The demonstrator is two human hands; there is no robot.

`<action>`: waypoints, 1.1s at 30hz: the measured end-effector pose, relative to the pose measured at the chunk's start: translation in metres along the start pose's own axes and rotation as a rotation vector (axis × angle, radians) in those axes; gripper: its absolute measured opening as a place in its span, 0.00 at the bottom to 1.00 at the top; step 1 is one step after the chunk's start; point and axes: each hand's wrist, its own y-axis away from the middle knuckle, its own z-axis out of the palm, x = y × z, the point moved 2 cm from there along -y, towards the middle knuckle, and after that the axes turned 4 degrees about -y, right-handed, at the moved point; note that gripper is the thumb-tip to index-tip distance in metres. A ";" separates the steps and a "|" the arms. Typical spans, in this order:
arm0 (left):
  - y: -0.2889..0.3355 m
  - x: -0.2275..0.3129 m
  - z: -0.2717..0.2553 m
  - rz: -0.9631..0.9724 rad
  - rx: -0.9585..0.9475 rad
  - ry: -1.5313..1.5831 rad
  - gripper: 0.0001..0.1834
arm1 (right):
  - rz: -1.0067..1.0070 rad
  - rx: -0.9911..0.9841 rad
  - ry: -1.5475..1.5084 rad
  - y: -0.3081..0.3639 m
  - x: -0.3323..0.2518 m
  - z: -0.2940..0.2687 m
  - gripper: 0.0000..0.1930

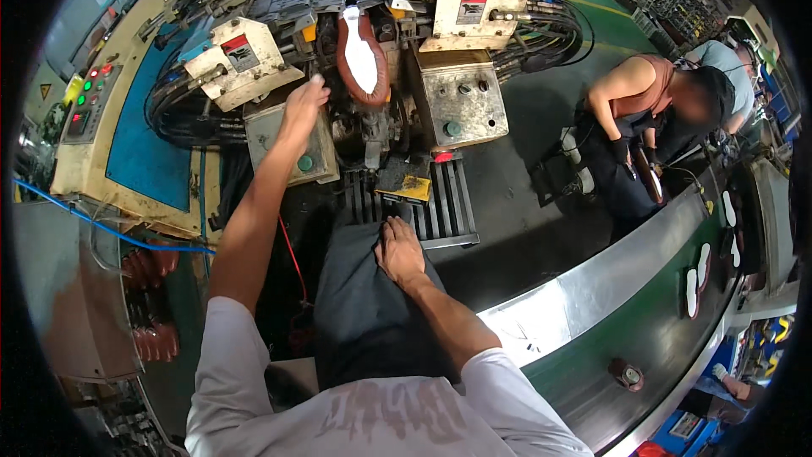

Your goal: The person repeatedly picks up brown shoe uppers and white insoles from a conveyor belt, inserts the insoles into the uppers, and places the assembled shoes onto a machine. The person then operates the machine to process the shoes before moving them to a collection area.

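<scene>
White cloth of the person's shirt (372, 415) is closest, with dark trousers (364, 313) just past it. The right hand (400, 251) lies flat on the trousers, near the knee, with its fingers loose. It holds nothing. The left hand (306, 107) is up by the big machine (372, 131), near the brown shoe (362, 59) but not seen touching it. Its fingers are a bit bent and it seems to hold nothing.

The brown shoe sits in the middle of the machine, white bottom up. It looks like the putting-in part is done, since no hand is needed to hold it there. The brown edge seems to fold around the white bottom. Whether the machine is done with it, you can't tell. It is yet to come out.

More shoes with white bottoms (698, 279) lie on the green belt (592, 364) at the right. Brown shoes (155, 342) also wait low on the left.
</scene>
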 end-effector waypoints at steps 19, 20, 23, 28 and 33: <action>0.117 0.003 -0.011 0.018 -0.273 0.717 0.38 | -0.075 -0.015 -0.242 -0.022 0.013 -0.011 0.31; 0.144 -0.017 -0.029 0.036 -0.228 0.704 0.43 | -0.046 -0.033 -0.108 -0.018 0.012 -0.001 0.29; 0.244 -0.052 -0.110 -0.260 -0.114 0.555 0.50 | -0.083 0.010 -0.173 -0.013 0.018 0.009 0.27; 0.397 -0.210 -0.307 -0.673 0.335 -0.336 0.51 | -0.185 -0.039 -0.121 -0.007 0.012 0.010 0.25; 0.462 -0.274 -0.450 -0.678 0.773 -1.121 0.49 | -0.132 -0.104 -0.055 -0.013 0.008 0.006 0.27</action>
